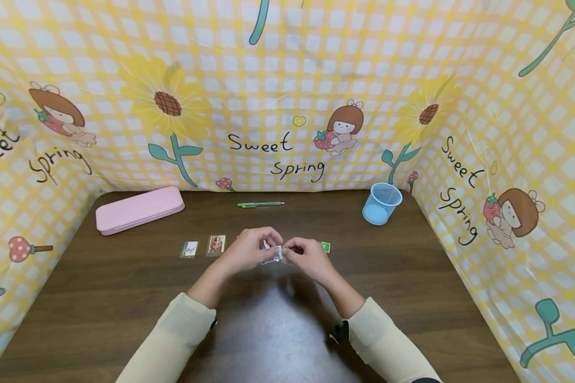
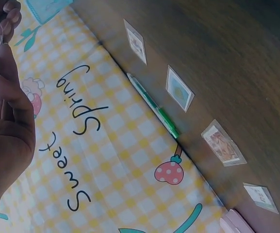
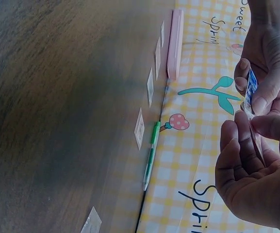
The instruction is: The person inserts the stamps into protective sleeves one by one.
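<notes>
A small printed card (image 1: 274, 255) is held up between both hands above the middle of the table. My left hand (image 1: 243, 249) pinches it between thumb and fingers. From the other side, my right hand (image 1: 312, 259) pinches what looks like a thin clear sleeve at the card's edge. In the right wrist view the card (image 3: 251, 90) is seen nearly edge-on, its blue print facing the left thumb; how far it sits in the sleeve is hidden by the fingers. Several sleeved cards lie in a row beyond the hands, among them a brown-pictured card (image 2: 223, 144) and a blue-bordered card (image 2: 179, 89).
A pink pencil case (image 1: 140, 210) lies at the back left. Along the back edge is a green pen (image 1: 261, 204), with a blue mesh pen holder (image 1: 381, 205) at the back right. A small green card (image 1: 326, 247) shows beside the right hand. Checked cloth encloses the table.
</notes>
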`<state>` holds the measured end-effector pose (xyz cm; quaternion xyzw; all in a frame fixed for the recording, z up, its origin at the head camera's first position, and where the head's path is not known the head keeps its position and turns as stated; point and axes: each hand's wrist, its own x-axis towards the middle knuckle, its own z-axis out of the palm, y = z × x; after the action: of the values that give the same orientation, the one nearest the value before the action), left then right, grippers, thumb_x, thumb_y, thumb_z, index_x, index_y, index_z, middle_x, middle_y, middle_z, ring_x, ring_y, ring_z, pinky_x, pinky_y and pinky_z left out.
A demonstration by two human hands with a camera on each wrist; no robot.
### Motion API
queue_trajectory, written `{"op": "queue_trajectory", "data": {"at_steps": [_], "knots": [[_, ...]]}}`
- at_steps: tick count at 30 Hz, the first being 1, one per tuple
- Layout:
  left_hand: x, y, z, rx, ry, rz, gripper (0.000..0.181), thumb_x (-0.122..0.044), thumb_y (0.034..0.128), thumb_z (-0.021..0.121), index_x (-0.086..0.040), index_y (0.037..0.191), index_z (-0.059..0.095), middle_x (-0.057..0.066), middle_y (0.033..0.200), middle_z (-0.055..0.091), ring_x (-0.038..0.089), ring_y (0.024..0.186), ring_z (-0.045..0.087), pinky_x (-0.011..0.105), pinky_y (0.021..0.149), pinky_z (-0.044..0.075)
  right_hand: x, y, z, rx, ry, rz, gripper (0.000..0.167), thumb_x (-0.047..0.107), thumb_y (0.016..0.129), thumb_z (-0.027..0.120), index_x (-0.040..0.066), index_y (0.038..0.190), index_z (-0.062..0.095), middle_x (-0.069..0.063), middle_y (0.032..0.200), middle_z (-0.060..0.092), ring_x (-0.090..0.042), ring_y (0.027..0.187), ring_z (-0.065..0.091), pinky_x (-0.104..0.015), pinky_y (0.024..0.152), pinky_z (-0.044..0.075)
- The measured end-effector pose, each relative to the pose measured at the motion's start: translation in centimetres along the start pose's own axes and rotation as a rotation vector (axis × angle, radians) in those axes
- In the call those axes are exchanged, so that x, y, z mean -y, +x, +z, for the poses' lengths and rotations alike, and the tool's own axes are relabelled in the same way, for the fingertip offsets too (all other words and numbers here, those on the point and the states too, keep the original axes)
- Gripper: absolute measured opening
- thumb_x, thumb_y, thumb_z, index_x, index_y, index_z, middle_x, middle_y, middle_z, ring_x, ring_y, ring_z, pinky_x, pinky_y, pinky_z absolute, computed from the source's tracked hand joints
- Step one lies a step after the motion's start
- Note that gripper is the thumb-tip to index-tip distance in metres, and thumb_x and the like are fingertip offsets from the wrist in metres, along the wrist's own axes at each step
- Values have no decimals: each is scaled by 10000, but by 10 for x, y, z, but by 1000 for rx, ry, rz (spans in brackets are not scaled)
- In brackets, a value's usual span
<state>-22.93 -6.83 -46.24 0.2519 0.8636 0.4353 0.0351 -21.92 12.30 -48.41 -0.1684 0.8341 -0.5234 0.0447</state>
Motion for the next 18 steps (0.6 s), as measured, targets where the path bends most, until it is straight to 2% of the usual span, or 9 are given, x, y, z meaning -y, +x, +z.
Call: {"op": "queue_trajectory", "data": {"at_steps": [10,18], "knots": [[2,0,-2,54,-23,-12,155,-78,819,709,-99,950,630,-28,793,671,171,704,617,267,602,473,-4,0,0,44,-5,-9,66,149,887,640,111,869,691,16,726,626,-90,654,528,-227,586,442],[8,-2,-1,65,-50,-36,169,-75,820,713,-92,962,622,-20,803,675,92,716,626,270,626,491,-7,-1,5,26,32,-26,95,163,888,649,82,910,694,-29,739,628,-103,657,509,-215,572,407]]}}
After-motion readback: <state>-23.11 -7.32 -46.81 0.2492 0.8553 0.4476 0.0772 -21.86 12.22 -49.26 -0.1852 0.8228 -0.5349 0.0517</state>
